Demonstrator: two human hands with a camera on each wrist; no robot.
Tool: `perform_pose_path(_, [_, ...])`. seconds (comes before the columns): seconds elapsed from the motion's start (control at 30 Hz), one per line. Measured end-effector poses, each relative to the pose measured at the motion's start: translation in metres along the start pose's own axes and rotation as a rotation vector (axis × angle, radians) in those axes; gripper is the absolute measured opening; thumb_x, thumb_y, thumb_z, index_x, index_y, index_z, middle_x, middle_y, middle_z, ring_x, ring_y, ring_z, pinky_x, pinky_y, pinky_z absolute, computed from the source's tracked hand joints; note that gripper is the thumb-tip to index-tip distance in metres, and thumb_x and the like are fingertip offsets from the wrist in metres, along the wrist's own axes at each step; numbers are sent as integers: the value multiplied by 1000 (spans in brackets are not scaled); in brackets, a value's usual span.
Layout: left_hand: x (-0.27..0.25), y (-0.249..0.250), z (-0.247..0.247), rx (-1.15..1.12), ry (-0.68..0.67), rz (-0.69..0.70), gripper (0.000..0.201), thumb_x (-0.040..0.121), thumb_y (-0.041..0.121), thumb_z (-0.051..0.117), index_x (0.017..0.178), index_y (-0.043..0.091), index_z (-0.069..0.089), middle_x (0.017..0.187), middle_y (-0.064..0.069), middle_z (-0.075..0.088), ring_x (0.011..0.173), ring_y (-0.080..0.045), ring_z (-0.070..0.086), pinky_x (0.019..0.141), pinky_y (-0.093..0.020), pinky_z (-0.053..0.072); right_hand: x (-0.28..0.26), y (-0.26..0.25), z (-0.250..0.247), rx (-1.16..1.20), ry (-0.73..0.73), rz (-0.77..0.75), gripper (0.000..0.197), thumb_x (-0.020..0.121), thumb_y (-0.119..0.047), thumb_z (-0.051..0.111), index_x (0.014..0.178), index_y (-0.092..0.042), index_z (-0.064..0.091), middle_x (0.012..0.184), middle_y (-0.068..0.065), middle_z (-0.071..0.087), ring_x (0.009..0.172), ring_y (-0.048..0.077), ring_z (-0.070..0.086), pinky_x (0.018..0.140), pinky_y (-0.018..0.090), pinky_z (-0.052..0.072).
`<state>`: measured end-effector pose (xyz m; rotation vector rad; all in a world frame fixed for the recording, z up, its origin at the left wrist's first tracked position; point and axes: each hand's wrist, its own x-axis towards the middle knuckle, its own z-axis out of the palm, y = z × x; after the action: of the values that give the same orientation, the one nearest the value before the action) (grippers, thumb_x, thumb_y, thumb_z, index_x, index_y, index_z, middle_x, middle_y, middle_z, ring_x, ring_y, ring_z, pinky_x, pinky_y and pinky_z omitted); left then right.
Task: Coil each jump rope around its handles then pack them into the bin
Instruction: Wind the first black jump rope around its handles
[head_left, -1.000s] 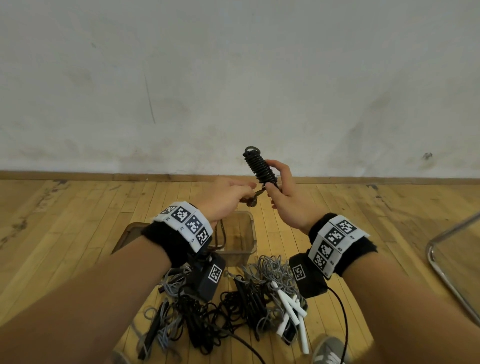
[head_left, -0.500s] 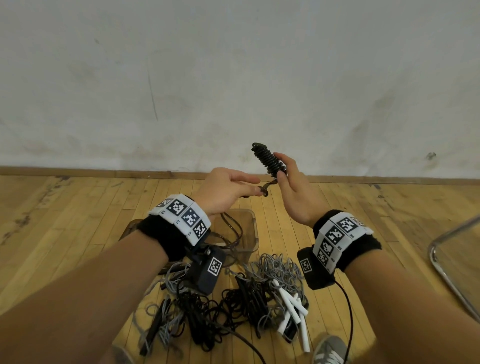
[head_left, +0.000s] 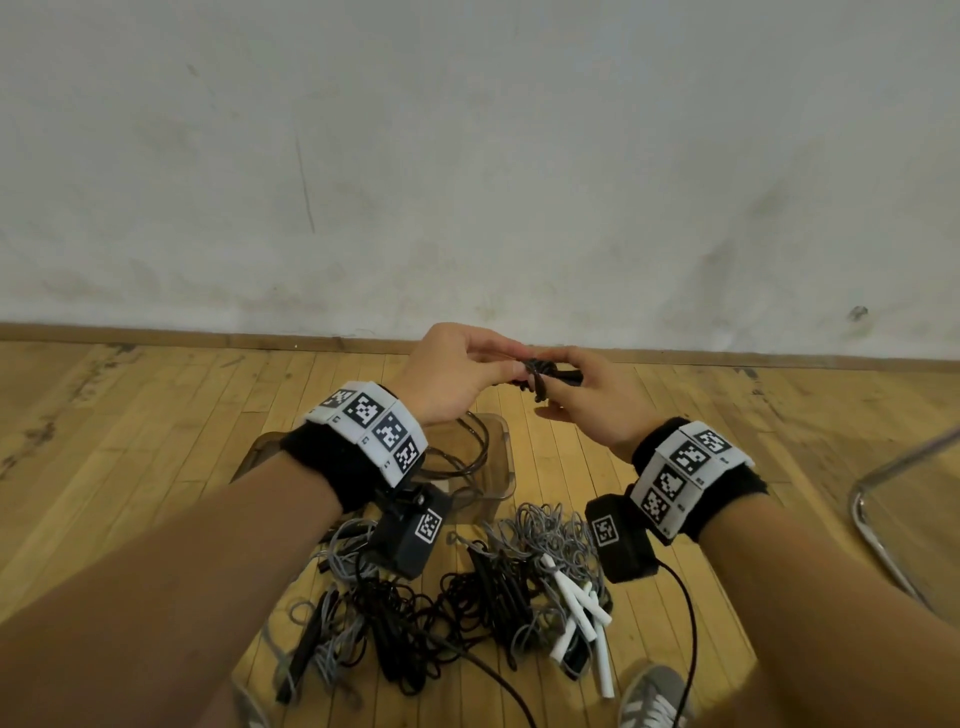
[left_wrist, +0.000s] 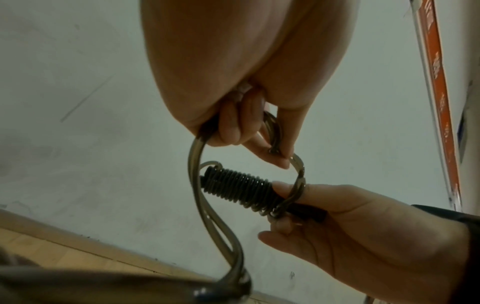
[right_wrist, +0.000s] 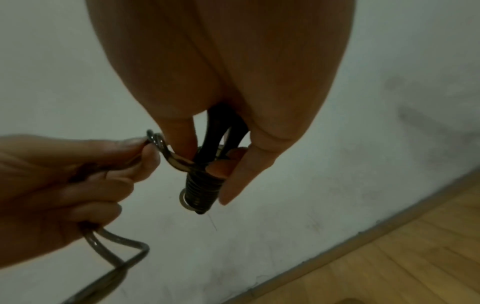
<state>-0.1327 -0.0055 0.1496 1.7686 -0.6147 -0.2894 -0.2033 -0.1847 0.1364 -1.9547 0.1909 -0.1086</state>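
Observation:
A black jump rope, its cord coiled tightly round the paired handles (left_wrist: 239, 190) (right_wrist: 202, 185) (head_left: 545, 371), is held in the air over the clear bin (head_left: 493, 467). My right hand (head_left: 582, 400) (left_wrist: 337, 222) pinches the handles just behind the coil. My left hand (head_left: 457, 374) (right_wrist: 78, 179) pinches the loose cord (left_wrist: 272, 131) beside the coil, and the slack (left_wrist: 207, 216) hangs in a doubled loop down toward the bin.
On the wooden floor nearer me lies a tangled heap of black ropes (head_left: 415, 623) and grey ropes (head_left: 545, 530), some with white handles (head_left: 576, 608). A grey shoe (head_left: 649, 696) shows at the bottom. A chrome chair frame (head_left: 872, 525) stands at right. The white wall is close ahead.
The coiled bundle has tipped from standing upright to lying nearly level and lower, and both hands have closed in together around it. The view has tilted down a little.

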Motion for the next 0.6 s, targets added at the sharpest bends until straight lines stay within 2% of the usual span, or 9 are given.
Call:
perform_pose_path(0.13, [2,-4,-5,61,84,46,14,91,17,76,100,26,79,94,9,79,91,-1,73,91,-24,54,-8,-8,-1,-175,-200,-57,28,107,-19,49,132,-16,60,72,-15,57,60,-2,56,74,30,63])
perform_pose_path(0.2, [4,-7,-11,61,101,63,12,89,16,77,99,23,80,91,9,79,89,-2,73,89,-23,54,-11,-14,-4,-226,-259,-84,30,108,-22,45,133,-15,59,72,-19,53,60,-7,55,67,27,62])
perform_pose_path(0.27, [5,-9,-18,16,109,61,12,87,13,79,97,21,81,90,8,79,89,-3,74,88,-21,54,-13,-19,-8,-250,-287,-129,31,109,-29,42,131,-19,62,66,-21,53,57,-1,51,62,27,59])
perform_pose_path(0.33, [7,-10,-22,-16,93,48,12,86,13,80,96,19,81,91,6,80,91,-6,74,87,-20,55,-13,-20,-12,-240,-314,-167,28,109,-34,42,114,-26,68,64,-10,50,55,7,48,58,30,54])
perform_pose_path(0.4, [10,-11,-25,-53,43,-12,13,84,13,80,96,18,82,93,2,80,91,-10,74,84,-20,57,-13,-19,-14,-119,-354,-135,36,109,-36,42,106,-12,69,65,0,43,52,12,42,55,29,47])
perform_pose_path(0.47, [13,-14,-28,-151,-40,-115,15,83,16,80,98,16,81,98,-3,80,96,-16,74,83,-24,58,-13,-17,-12,63,-404,-76,51,106,-38,44,114,10,59,65,0,40,53,13,34,52,24,43])
perform_pose_path(0.5, [14,-16,-29,-223,-68,-163,17,83,19,79,99,14,81,102,-6,79,97,-20,74,83,-26,57,-12,-15,-12,148,-429,-53,55,103,-39,46,115,15,54,65,0,39,53,13,33,51,22,42])
perform_pose_path(0.53, [15,-19,-31,-282,-72,-198,18,86,23,75,99,11,79,103,-8,78,94,-22,73,78,-26,56,-12,-14,-10,234,-443,-36,54,101,-39,47,115,13,53,66,1,39,53,12,32,50,22,41])
perform_pose_path(0.6, [13,-22,-31,-399,-50,-229,28,100,32,58,90,10,72,95,-11,71,72,-23,61,55,-21,46,-11,-14,-8,440,-412,1,43,98,-36,50,121,1,52,69,2,40,54,12,35,48,21,40])
